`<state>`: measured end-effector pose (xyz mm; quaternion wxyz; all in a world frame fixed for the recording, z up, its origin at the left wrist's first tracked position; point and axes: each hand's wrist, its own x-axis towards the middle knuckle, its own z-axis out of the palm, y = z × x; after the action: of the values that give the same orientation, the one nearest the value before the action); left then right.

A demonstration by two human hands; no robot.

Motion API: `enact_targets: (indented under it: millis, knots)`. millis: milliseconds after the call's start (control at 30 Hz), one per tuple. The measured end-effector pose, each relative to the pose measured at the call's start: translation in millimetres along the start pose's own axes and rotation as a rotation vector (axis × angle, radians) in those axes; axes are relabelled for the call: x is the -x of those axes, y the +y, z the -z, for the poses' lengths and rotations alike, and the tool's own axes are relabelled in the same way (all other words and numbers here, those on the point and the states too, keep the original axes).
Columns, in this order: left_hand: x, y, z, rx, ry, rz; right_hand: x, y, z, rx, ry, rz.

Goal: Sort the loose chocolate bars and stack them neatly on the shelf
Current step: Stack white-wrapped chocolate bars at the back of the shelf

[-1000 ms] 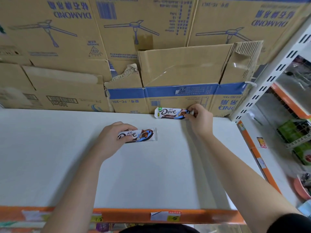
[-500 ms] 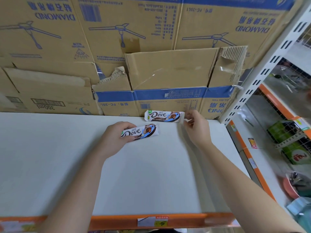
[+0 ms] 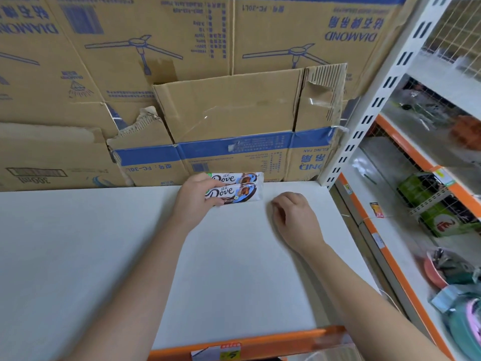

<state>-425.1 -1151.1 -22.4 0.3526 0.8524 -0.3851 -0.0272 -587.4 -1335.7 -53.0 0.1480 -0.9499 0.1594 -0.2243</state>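
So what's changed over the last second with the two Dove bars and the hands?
The left hand carried the front Dove bar back, up against the rear Dove bar. The right hand let go of it and drew back, holding nothing. The rear bar stayed by the carton; left grip unchanged.

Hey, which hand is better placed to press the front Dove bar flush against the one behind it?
Left. The left hand grips the front Dove bar at its left end, alongside the rear bar. The right hand rests loosely curled on the shelf, holding nothing, apart from both bars.
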Motion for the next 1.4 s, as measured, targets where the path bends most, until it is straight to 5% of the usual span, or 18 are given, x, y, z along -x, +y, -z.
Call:
enact_targets:
  millis: [333, 933, 1400]
  knots:
    - [-10.9, -1.0, -11.6, -0.174, 0.17, -0.1, 0.6, -3.6, 4.0, 0.002, 0.004, -0.015]
    - [3.3, -9.6, -1.8, -0.289, 0.208, -0.088, -3.3, -13.9, 9.2, -0.017, -0.028, 0.007]
    - [126.9, -75.7, 113.2, -0.522, 0.29, 0.255, -28.3, -187.7, -35.6, -0.208, -0.119, 0.321]
